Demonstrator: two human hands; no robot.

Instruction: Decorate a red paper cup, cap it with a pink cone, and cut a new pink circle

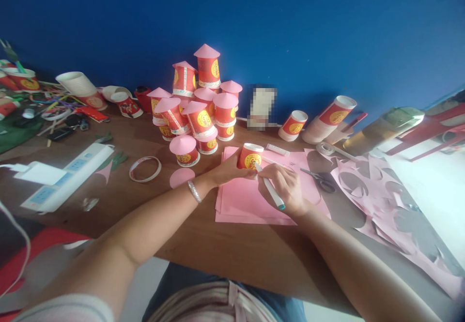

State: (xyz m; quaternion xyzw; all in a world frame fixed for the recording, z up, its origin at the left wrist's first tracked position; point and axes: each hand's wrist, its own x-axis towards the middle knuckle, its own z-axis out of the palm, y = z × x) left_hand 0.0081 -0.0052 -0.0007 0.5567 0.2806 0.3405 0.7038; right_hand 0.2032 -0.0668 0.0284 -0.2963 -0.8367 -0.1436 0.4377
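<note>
While the near-upright cup (250, 157) is gripped by the left hand (228, 171), the marker (273, 194) is held slanting leftward toward it by the right hand (288, 186).

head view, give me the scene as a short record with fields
left hand: holds a red cup
right hand: holds a white pen, its tip at the held cup
under both: pink paper
behind, to the left: piled red cups with pink cone tops
right: scissors at the paper's edge, pink scraps beyond
left: tape roll, power strip with a white plug
backdrop: blue wall
</note>
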